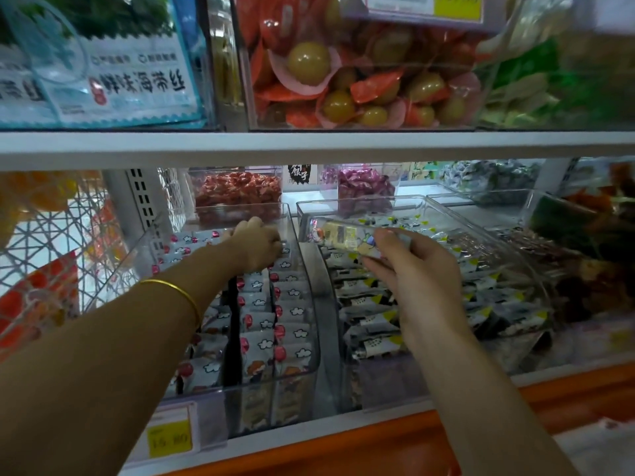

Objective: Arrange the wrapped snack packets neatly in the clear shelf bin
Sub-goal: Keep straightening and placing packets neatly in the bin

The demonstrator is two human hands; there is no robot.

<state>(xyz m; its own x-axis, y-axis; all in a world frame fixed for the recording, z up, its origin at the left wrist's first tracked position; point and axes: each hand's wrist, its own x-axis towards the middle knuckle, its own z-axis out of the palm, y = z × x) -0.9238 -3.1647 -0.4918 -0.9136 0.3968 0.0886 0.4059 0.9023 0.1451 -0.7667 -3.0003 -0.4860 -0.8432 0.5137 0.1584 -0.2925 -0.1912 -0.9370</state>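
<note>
Two hands: the left hand [256,243] lies fingers-down on three rows of cloud-printed packets [257,300] in the left clear bin [311,324], grip unclear. The right hand [412,269] pinches one snack packet [343,235] above the right clear bin [360,200].

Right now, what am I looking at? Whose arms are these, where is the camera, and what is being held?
No machine here: a person works with two bare hands, filmed by one camera worn on the head, looking down at a shop shelf. The left hand reaches into the left clear bin, onto rows of grey cloud-print packets; its fingers are hidden. The right hand holds one blurred packet above the neighbouring bin of yellow-cornered packets.
</note>
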